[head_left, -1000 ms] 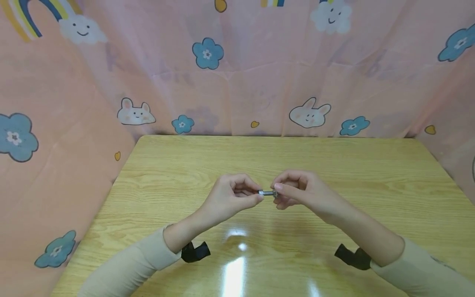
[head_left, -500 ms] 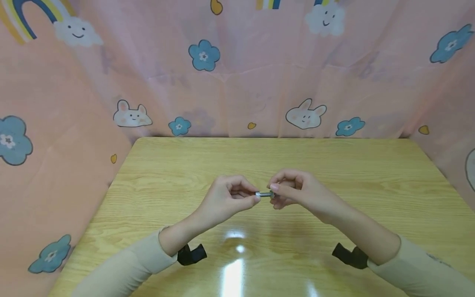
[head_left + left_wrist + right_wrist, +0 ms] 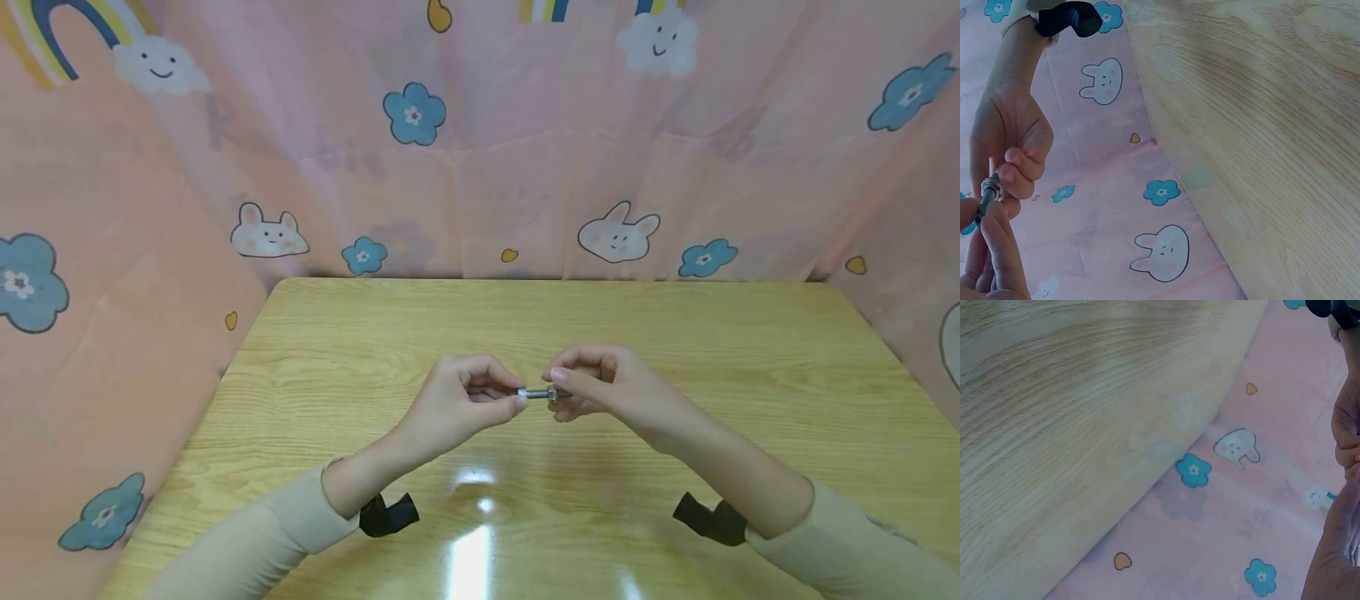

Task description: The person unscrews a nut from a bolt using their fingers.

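Note:
A silver metal bolt (image 3: 537, 394) is held level between the two hands, over the wooden table. My left hand (image 3: 453, 404) pinches its head between thumb and fingertips. Toward the bolt's other end sits a hex nut (image 3: 552, 393), threaded around the shank. The right hand (image 3: 618, 392) has its thumb and curled fingers at this nut, and the shank's end reaches past it. In the left wrist view the bolt (image 3: 986, 203) and the nut (image 3: 990, 185) show between the hands. Only parts of both hands appear at the right edge of the right wrist view, and the bolt is hidden there.
The wooden table (image 3: 360, 325) has a glossy top with bright reflections. A pink patterned curtain (image 3: 480, 192) hangs behind it and along both sides. Black wrist mounts (image 3: 387, 515) stick out from under each sleeve.
The right fingers have shifted slightly about the nut, and more of the nut and the shank's end now shows. The left hand keeps its pinch on the bolt head. The head view has shifted a little.

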A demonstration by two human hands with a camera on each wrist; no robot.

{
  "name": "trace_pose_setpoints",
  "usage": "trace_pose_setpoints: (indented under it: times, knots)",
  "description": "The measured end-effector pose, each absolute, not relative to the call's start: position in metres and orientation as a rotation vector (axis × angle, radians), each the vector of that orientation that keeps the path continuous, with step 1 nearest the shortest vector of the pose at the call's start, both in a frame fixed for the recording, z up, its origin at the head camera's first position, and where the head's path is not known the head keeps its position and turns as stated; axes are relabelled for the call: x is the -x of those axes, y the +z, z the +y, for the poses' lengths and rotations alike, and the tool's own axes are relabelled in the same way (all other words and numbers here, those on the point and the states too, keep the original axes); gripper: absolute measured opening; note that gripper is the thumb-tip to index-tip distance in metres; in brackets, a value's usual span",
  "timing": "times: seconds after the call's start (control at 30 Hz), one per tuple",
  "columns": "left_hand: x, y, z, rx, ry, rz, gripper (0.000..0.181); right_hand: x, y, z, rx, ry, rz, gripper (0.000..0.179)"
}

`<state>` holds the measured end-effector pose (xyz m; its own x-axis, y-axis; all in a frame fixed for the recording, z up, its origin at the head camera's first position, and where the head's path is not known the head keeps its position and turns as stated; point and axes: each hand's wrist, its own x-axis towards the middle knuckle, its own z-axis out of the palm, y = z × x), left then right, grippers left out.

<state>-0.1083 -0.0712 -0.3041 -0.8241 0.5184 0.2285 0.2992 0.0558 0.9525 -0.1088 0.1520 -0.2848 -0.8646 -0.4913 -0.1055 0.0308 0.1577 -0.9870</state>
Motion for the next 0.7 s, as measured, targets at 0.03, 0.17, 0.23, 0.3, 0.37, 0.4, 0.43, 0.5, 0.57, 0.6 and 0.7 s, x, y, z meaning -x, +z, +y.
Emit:
trace_pose_setpoints:
  times: [0.03, 0.17, 0.23, 0.3, 0.37, 0.4, 0.43, 0.5, 0.57, 0.6, 0.7]
  knots:
    - [0.1082, -0.304, -0.0712, -0.841, 1.862, 2.151, 0.01, 0.1089, -0.2848, 0.1517, 0.419, -1.752, 2.036, 0.028]
    - [0.1089, -0.3037, -0.0705, -0.847, 1.864, 2.149, 0.01, 0.1085, -0.2853, 0.1522, 0.418, -1.763, 2.026, 0.027]
    - [0.1093, -0.3037, -0.0705, -0.853, 1.866, 2.144, 0.01, 0.108, -0.2863, 0.1535, 0.435, -1.777, 2.027, 0.022]
    - [0.11, -0.304, -0.0705, -0.862, 1.869, 2.138, 0.01, 0.1079, -0.2873, 0.1552, 0.465, -1.789, 2.022, 0.021]
    - [0.1104, -0.3045, -0.0711, -0.863, 1.868, 2.138, 0.01, 0.1079, -0.2883, 0.1562, 0.48, -1.79, 2.032, 0.024]
    - [0.1104, -0.3048, -0.0713, -0.859, 1.868, 2.138, 0.01, 0.1079, -0.2886, 0.1562, 0.486, -1.787, 2.036, 0.025]
    - [0.1104, -0.3052, -0.0714, -0.856, 1.869, 2.138, 0.01, 0.1082, -0.2886, 0.1558, 0.487, -1.781, 2.038, 0.027]
    - [0.1103, -0.3059, -0.0717, -0.844, 1.868, 2.143, 0.01, 0.1089, -0.2877, 0.154, 0.466, -1.752, 2.057, 0.031]
    - [0.1105, -0.3063, -0.0716, -0.836, 1.868, 2.148, 0.01, 0.1093, -0.287, 0.1522, 0.447, -1.734, 2.064, 0.033]
    - [0.1108, -0.3066, -0.0714, -0.835, 1.867, 2.149, 0.01, 0.1094, -0.2865, 0.1516, 0.442, -1.727, 2.063, 0.033]
    - [0.1119, -0.3068, -0.0711, -0.841, 1.868, 2.144, 0.011, 0.1088, -0.2863, 0.1517, 0.452, -1.726, 2.069, 0.029]
